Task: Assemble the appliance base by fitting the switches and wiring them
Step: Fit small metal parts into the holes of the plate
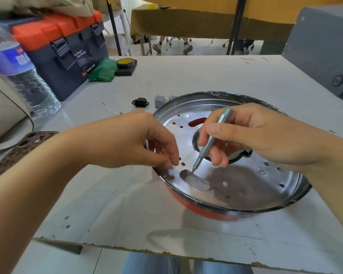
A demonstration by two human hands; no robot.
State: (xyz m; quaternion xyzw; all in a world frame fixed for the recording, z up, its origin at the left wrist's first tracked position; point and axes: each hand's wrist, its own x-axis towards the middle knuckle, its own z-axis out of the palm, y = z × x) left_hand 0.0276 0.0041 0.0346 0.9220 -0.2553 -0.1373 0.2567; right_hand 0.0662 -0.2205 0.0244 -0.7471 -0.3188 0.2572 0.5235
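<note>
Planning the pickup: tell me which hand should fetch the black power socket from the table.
Left, probably. The left hand holds no tool, only touching the metal base at its rim, and the black power socket lies on its side. The right hand grips the screwdriver.
</note>
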